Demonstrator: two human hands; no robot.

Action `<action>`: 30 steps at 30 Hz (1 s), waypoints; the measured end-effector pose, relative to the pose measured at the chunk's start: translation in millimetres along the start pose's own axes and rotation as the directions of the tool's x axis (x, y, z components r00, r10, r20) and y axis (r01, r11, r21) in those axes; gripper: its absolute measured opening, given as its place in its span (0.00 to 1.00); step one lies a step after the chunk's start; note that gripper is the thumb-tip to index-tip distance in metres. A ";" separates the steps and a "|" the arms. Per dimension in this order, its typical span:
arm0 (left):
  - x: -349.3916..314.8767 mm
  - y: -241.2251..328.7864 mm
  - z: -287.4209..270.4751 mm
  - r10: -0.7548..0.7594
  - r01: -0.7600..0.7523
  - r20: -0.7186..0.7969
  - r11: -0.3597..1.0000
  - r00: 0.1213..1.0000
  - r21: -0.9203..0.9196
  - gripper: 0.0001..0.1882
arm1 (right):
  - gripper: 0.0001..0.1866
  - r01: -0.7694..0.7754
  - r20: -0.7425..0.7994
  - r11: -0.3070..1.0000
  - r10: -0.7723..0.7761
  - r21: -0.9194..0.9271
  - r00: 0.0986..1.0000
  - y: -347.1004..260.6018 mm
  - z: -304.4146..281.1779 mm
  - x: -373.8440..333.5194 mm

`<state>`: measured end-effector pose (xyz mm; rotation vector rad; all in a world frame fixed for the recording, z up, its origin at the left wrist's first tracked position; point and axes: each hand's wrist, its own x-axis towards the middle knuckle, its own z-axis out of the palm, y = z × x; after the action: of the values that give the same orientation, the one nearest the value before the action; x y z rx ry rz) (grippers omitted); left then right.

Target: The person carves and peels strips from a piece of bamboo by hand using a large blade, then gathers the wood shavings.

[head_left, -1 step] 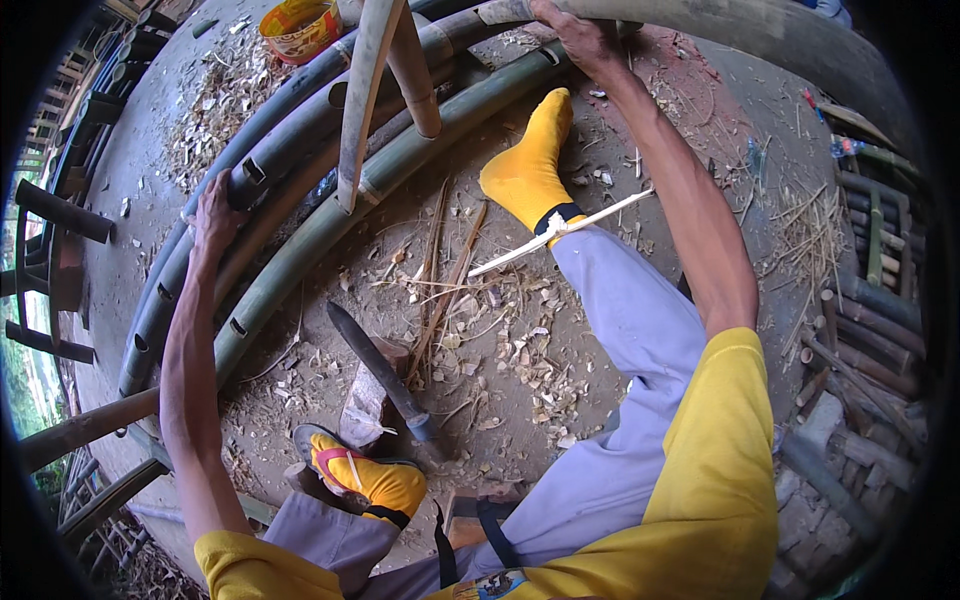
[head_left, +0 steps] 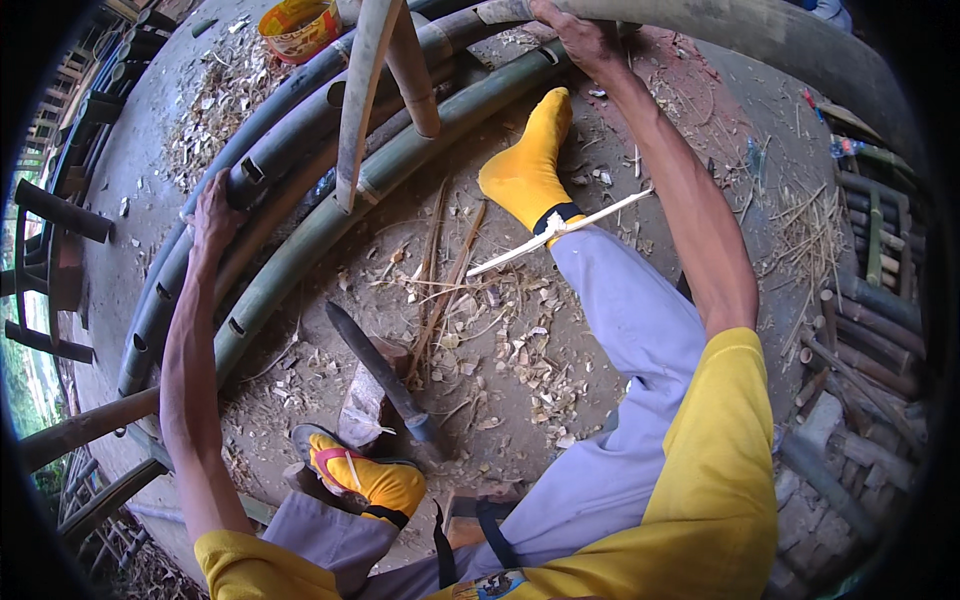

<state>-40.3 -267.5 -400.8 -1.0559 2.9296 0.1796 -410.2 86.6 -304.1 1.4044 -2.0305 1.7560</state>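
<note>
The floor [head_left: 132, 205] is grey and dusty, and many pale shavings [head_left: 540, 365] are lying on it. In the upper right there is a reddish patch [head_left: 692, 85]. At the right side, bamboo pieces [head_left: 880, 335] are piled, with dry straw [head_left: 795, 235] near them. At the left edge, greenery [head_left: 22, 392] is brightly lit.

left arm [head_left: 190, 370] out front, elbow low, left hand [head_left: 213, 220] with back up, finger grip unclear. right arm [head_left: 690, 200] reaching farther, angled inward, right hand [head_left: 588, 45] near top edge, fingers partly hidden.
</note>
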 end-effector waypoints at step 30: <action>-53.6 70.4 -137.1 0.330 -0.338 -0.080 0.891 0.941 -0.304 0.37 | 0.07 -0.106 0.102 0.984 0.092 0.145 0.991 -256.2 -94.7 -41.1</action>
<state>-41.4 -195.6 -254.3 -0.5585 3.1550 0.6639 -255.3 212.8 -113.4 1.4798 -2.0881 1.9564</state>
